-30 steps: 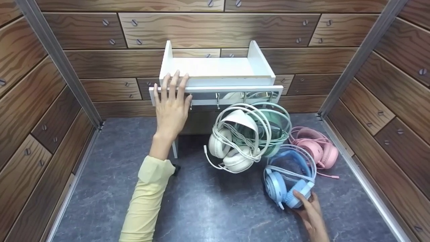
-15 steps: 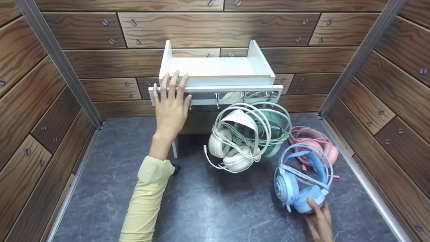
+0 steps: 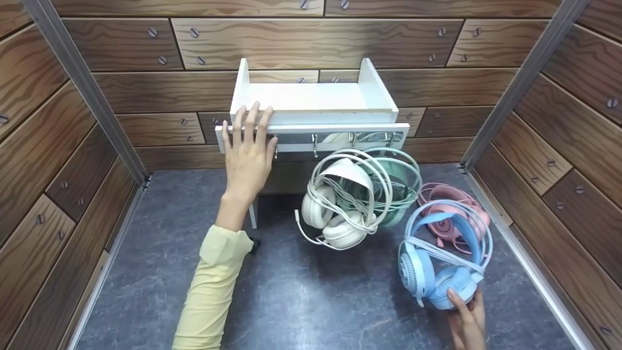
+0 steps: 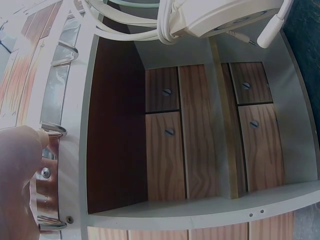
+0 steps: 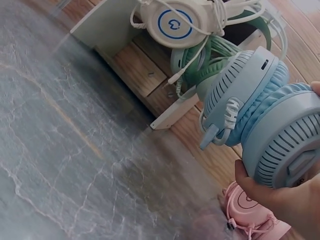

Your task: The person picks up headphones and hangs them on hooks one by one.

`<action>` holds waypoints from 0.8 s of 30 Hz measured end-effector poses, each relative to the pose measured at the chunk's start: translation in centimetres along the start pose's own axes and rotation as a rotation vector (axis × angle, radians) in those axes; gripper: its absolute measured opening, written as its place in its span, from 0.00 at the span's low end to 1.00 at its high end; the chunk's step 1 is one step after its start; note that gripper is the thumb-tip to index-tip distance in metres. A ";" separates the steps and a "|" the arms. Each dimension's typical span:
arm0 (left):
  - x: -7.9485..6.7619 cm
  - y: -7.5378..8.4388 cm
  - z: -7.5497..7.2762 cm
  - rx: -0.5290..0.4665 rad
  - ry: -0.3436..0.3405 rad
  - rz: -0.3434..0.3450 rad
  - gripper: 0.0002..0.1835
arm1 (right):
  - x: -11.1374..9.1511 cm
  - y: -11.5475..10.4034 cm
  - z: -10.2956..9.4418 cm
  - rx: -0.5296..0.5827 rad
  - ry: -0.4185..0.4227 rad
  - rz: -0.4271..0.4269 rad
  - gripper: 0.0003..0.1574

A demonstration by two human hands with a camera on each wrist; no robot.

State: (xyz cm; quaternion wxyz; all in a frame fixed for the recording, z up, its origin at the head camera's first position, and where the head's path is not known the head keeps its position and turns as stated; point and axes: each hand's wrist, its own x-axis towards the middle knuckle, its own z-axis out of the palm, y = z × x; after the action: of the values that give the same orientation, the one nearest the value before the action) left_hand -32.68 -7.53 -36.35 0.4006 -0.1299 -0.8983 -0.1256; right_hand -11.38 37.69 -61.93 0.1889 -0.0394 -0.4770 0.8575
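My left hand (image 3: 248, 163) lies with spread, straight fingers over the left end of the white hook rail (image 3: 291, 129) on the front of a small white shelf (image 3: 306, 97). At the lower right of the head view, my right hand (image 3: 467, 313) grips one ear cup of a blue headset (image 3: 418, 272). Its cable is bundled across the band. A white headset (image 3: 342, 233) hangs from the rail's right half, with a green headset (image 3: 401, 194) partly hidden behind it. Beyond the blue headset, a pink headset (image 3: 440, 226) lies on the floor, partly covered in the head view.
Bare metal hooks (image 3: 315, 146) stick out along the rail's left half. Wood-patterned walls (image 3: 316, 43) enclose the dark marbled floor (image 3: 301, 301) at the back and both sides. The shelf's lower part is an open frame (image 4: 200, 210) in the left wrist view.
The blue headset and my right hand have moved to the right, away from the hanging headsets, and now overlap the pink headset. My left hand has stayed on the rail.
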 end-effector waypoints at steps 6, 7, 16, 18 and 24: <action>0.0 0.0 0.1 -0.002 0.006 0.003 0.29 | 0.0 -0.2 -0.8 -0.045 0.008 -0.038 0.34; 0.0 0.0 0.1 -0.005 0.005 0.005 0.29 | 0.0 -0.3 -0.9 -0.036 0.010 -0.049 0.35; 0.0 0.0 0.0 0.013 0.011 0.004 0.29 | 0.6 0.2 -2.1 -0.142 0.088 -0.095 0.40; 0.0 0.0 0.0 0.009 0.013 0.007 0.28 | -0.7 -2.0 1.3 -0.172 0.114 -0.062 0.40; 0.0 0.0 0.1 0.010 0.011 0.005 0.28 | -3.7 -6.7 9.7 -0.201 0.197 -0.005 0.38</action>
State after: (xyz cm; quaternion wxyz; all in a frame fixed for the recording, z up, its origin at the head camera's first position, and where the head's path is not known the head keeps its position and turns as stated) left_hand -32.73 -7.50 -36.45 0.4064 -0.1298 -0.8963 -0.1209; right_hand -8.38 31.77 -51.50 0.2321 -0.1407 -0.5399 0.7967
